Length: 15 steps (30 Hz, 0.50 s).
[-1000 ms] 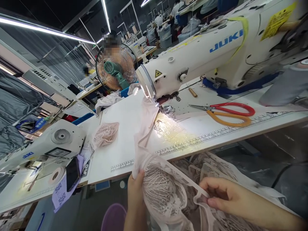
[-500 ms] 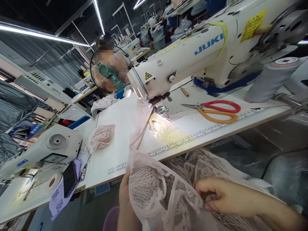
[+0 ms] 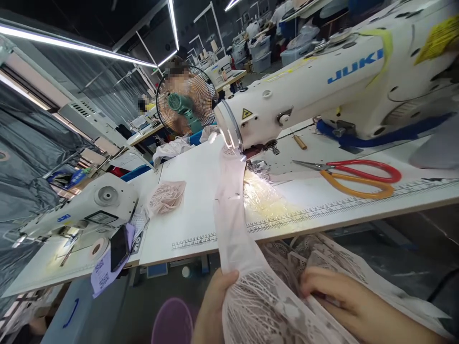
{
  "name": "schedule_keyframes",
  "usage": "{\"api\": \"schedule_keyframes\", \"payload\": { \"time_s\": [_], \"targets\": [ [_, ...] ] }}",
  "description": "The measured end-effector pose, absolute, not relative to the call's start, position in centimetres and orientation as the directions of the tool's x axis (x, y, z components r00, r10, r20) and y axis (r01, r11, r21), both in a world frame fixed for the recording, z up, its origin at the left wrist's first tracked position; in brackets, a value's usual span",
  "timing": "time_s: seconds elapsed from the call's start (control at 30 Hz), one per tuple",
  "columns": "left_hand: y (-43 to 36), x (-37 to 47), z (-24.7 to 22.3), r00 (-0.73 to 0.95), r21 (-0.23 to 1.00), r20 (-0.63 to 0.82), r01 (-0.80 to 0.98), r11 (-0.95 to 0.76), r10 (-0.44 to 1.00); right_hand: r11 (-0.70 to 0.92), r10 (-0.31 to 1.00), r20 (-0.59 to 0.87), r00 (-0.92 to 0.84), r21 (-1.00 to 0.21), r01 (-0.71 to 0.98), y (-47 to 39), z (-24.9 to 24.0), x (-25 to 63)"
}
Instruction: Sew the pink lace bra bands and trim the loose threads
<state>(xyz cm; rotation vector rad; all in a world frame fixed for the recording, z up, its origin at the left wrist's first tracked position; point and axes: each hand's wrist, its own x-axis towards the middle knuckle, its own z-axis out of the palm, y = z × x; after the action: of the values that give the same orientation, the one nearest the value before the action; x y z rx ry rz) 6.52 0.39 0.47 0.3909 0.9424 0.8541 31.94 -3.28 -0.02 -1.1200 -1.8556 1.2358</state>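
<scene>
Here the pink lace cloth [image 3: 258, 306] hangs off the front edge of the white table [image 3: 193, 191], its long strip running up under the sewing machine [image 3: 304, 95]. It looks light, soft and floppy, best held by its edge. The left hand [image 3: 211, 306] pinches that edge. The right hand [image 3: 333, 296] presses curled fingers on the lace

Bright machine-lamp glare on table [image 3: 186, 200]; edges warped, dim surroundings.

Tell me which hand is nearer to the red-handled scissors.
Right. The right hand grips the lace fabric below the table edge, under the red-handled scissors. The left hand holds the same fabric farther left.
</scene>
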Motion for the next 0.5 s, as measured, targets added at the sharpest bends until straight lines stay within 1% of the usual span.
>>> {"api": "schedule_keyframes", "payload": {
  "time_s": [0.1, 0.2, 0.3, 0.37, 0.5],
  "targets": [
    [0.0, 7.1, -0.1, 0.320, 0.678, -0.515, -0.416, 0.606, 0.795, 0.148, 0.880, -0.023, -0.475, -0.936, 0.320, -2.7, 0.4, 32.2],
    [-0.2, 7.2, -0.1, 0.322, 0.710, -0.495, -0.384, 0.590, 0.807, 0.012, 0.914, -0.123, -0.386, -0.944, 0.330, -2.1, 0.9, 32.2],
    [-0.2, 7.1, 0.0, 0.318, 0.738, -0.490, -0.344, 0.581, 0.811, -0.124, 0.919, -0.204, -0.336, -0.962, 0.244, -1.5, 1.4, 31.4],
    [-0.1, 7.0, 0.0, 0.310, 0.754, -0.489, -0.319, 0.574, 0.815, -0.160, 0.911, -0.221, -0.349, -0.967, 0.196, -1.1, 1.6, 30.6],
    [-0.1, 6.9, 0.2, 0.289, 0.778, -0.496, -0.270, 0.567, 0.818, -0.192, 0.900, -0.245, -0.360, -0.965, 0.177, -0.5, 1.5, 29.3]
  ]
}}
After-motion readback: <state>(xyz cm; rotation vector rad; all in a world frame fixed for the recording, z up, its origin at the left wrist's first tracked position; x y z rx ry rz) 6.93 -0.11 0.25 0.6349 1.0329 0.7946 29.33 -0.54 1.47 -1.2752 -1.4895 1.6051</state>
